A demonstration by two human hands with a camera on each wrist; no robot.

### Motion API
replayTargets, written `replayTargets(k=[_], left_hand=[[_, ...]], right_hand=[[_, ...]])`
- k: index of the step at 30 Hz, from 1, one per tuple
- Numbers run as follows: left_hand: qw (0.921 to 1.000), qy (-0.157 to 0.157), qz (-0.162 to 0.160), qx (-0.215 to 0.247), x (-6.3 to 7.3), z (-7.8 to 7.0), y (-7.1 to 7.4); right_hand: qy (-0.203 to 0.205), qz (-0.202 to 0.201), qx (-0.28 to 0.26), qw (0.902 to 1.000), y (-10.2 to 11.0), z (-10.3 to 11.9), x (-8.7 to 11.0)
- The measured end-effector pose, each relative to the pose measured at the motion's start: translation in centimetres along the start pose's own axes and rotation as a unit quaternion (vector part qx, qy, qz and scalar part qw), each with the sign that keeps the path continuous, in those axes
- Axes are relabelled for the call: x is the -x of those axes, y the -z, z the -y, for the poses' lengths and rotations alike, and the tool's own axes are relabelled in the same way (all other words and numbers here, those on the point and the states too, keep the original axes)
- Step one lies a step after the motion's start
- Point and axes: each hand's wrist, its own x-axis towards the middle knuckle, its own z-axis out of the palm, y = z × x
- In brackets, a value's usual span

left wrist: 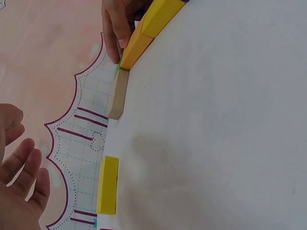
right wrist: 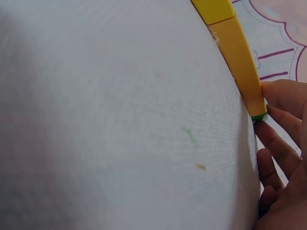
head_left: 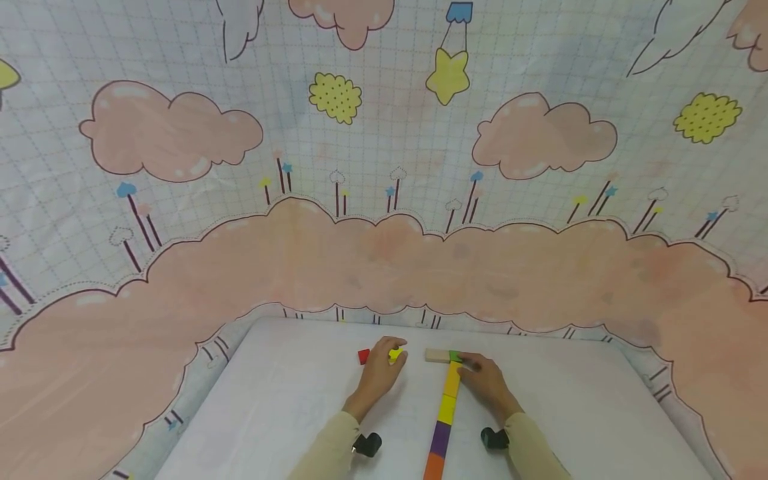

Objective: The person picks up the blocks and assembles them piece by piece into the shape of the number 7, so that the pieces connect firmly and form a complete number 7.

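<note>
My left hand (head_left: 378,372) hovers by a loose yellow block (left wrist: 108,186), its fingers loosely bent and apart from the block in the left wrist view. A red block (head_left: 363,357) lies just left of that hand. At the far end of a row of blocks, my right hand (head_left: 489,385) pinches a small green block (head_left: 455,355), which the fingers partly hide. The thumb side touches the neighbouring orange-yellow block (right wrist: 240,62). A plain wood block (head_left: 437,355) lies end to end with the green one, pointing left from the row.
Toward me the row continues with a yellow block (head_left: 447,409), a purple block (head_left: 441,438) and an orange block (head_left: 434,465). They lie on a white table (head_left: 270,387). Behind its far edge hangs a patterned cloth (head_left: 384,260).
</note>
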Motion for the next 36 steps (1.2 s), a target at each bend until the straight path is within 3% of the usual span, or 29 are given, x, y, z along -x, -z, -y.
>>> replayTargets(k=[11, 18, 24, 36], left_hand=[[0.9993, 0.033, -0.012, -0.007, 0.2, 1.4, 0.9], [0.9988, 0.029, -0.034, -0.021, 0.7, 2.4, 0.9], [0.9985, 0.041, -0.033, -0.012, 1.1, 3.5, 0.8], [0.9972, 0.040, -0.044, -0.044, 1.5, 4.8, 0.7]], right_hand=[[0.000, -0.002, -0.002, 1.0000, 0.0, 0.2, 0.1], [-0.009, 0.000, -0.002, 1.0000, -0.1, 0.1, 0.1], [-0.009, 0.002, -0.004, 0.9999, -0.1, -0.2, 0.1], [-0.007, -0.002, -0.006, 1.0000, -0.2, -0.1, 0.0]])
